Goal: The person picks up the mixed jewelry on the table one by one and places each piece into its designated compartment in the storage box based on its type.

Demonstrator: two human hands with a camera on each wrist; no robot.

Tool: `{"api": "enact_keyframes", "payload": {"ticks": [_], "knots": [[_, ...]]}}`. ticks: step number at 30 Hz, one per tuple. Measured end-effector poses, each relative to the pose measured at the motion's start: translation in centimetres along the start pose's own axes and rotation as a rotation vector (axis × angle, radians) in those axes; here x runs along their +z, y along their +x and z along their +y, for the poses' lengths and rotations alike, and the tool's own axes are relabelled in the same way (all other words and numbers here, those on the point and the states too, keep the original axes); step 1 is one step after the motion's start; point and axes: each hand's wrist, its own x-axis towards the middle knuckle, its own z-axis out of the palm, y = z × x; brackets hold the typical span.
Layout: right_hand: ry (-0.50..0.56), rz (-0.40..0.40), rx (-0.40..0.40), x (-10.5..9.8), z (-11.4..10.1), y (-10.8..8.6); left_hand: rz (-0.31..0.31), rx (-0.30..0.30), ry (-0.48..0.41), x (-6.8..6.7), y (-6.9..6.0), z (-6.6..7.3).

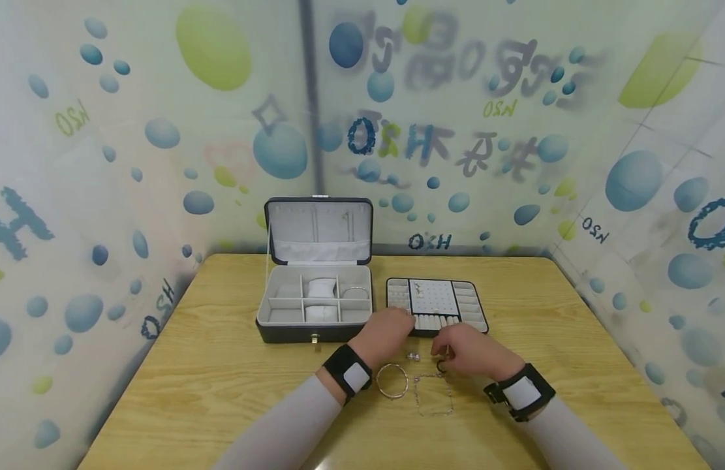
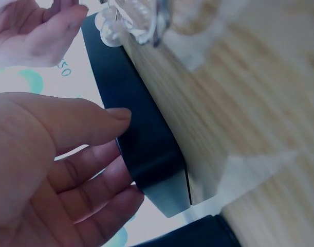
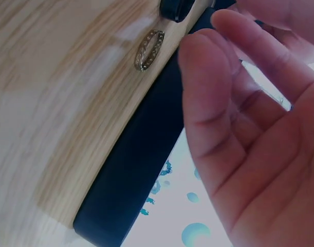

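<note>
My left hand [image 1: 391, 329] holds the front left corner of a black jewelry tray [image 1: 478, 299]. In the left wrist view, the thumb lies on the tray's dark side wall [image 2: 146, 128] and the fingers bend over its upper edge. The right hand [image 1: 470, 349] is above the tray's front edge, its fingers bent and thumb close to the index finger; whether anything small is between them is hidden. On the table just in front are a ring with stones [image 3: 149, 50], a dark ring [image 1: 441, 366] and pearl-like earrings [image 1: 413, 356].
A bangle [image 1: 392, 380] and a thin chain [image 1: 417, 395] lie on the wooden table [image 1: 221, 385] nearer me. An open jewelry box [image 1: 286, 334] stands left of the tray, lid upright, with cushions [image 1: 322, 288] and a bracelet [image 1: 355, 289] in its compartments.
</note>
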Motion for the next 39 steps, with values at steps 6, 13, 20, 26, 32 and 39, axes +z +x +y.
{"api": "enact_keyframes", "payload": {"ticks": [6,13,20,26,32,39], "knots": [[-0.015,-0.014,-0.017,0.17,-0.38,0.14,0.004,-0.014,0.015,-0.19,0.12,-0.29],[-0.013,-0.044,-0.024,0.31,-0.39,0.19,-0.011,-0.031,-0.002,0.36,0.23,-0.4],[-0.031,-0.061,-0.028,0.59,-0.33,0.29,-0.011,-0.03,-0.018,0.49,0.29,-0.55],[-0.024,-0.079,-0.027,0.64,-0.49,0.36,0.003,-0.027,-0.02,0.35,0.32,-0.62],[-0.039,-0.085,-0.007,0.6,-0.62,0.38,0.022,-0.022,-0.014,0.43,0.36,-0.58],[-0.045,-0.073,-0.005,0.74,-0.26,0.33,0.015,-0.028,-0.035,0.4,0.5,-0.56]]}}
